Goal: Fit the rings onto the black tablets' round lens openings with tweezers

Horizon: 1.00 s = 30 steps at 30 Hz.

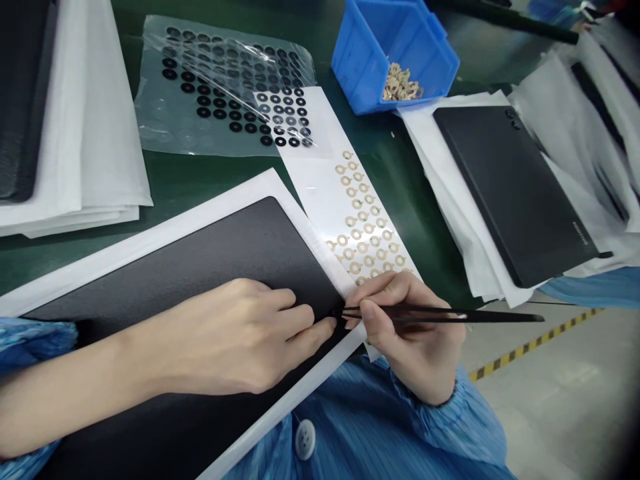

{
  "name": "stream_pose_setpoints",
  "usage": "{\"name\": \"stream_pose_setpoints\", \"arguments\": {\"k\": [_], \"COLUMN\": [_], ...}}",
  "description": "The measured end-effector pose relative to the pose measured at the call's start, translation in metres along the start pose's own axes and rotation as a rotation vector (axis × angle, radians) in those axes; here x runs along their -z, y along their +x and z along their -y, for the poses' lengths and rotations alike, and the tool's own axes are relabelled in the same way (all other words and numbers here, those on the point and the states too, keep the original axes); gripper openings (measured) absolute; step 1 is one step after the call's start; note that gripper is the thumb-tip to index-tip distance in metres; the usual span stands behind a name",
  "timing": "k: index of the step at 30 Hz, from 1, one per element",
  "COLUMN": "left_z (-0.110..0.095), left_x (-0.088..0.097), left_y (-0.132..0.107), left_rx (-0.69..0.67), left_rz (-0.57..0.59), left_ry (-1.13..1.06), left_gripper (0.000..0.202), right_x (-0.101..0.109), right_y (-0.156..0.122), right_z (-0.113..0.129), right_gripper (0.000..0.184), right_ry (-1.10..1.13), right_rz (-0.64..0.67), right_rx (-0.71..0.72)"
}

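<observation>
Black tweezers (450,315): fine-tipped, lying level, held in a narrow pinch by the right hand (407,333) between thumb and fingers. Their tips meet the edge of a black panel (200,267) at the tabletop's near edge; whether they grip anything there is hard to tell at this size. Left hand (235,337): open, resting flat on the panel, fingertips just beside the tweezer tips. Panel: rectangular, on a white sheet (150,247), on the green tabletop (165,193).

Also present: a white strip (320,153) bearing rows of gold rings (363,227); a clear plastic sheet (160,113) of black rings (220,100); a blue plastic bin (360,73) of loose gold rings (403,83). Toward the right edge, a second black panel (510,193) on white tissue (450,200). Toward the left edge, a dark panel (20,100) on stacked white tissue (100,133).
</observation>
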State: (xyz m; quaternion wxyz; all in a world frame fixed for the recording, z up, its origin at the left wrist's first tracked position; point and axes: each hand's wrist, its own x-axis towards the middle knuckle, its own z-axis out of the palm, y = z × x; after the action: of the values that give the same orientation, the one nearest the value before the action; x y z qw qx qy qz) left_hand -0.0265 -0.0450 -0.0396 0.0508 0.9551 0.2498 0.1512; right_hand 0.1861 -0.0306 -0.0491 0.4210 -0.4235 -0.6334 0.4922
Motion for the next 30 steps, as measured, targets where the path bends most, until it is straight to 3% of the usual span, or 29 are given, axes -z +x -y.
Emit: {"name": "stream_pose_setpoints", "arguments": {"k": [10, 16, 22, 26, 30], "left_z": [0.001, 0.004, 0.004, 0.003, 0.002], "left_x": [-0.002, 0.000, 0.001, -0.002, -0.003], "left_y": [0.000, 0.002, 0.002, 0.003, 0.005], "left_rx": [-0.014, 0.009, 0.033, 0.028, 0.027], "left_rz": [-0.013, -0.150, -0.140, -0.113, -0.088], "left_ry": [0.013, 0.040, 0.068, 0.099, 0.141], "left_gripper": [0.031, 0.030, 0.033, 0.033, 0.027], "right_x": [0.006, 0.009, 0.030, 0.030, -0.016], "right_y": [0.001, 0.000, -0.004, 0.040, 0.119], "right_z": [0.002, 0.004, 0.030, 0.063, 0.070], "right_gripper": [0.015, 0.011, 0.011, 0.008, 0.018], "right_ry": [-0.123, -0.090, -0.056, -0.271, -0.292], "right_rz": [0.093, 0.139, 0.144, 0.178, 0.219], "right_rx": [0.047, 0.091, 0.111, 0.248, 0.329]}}
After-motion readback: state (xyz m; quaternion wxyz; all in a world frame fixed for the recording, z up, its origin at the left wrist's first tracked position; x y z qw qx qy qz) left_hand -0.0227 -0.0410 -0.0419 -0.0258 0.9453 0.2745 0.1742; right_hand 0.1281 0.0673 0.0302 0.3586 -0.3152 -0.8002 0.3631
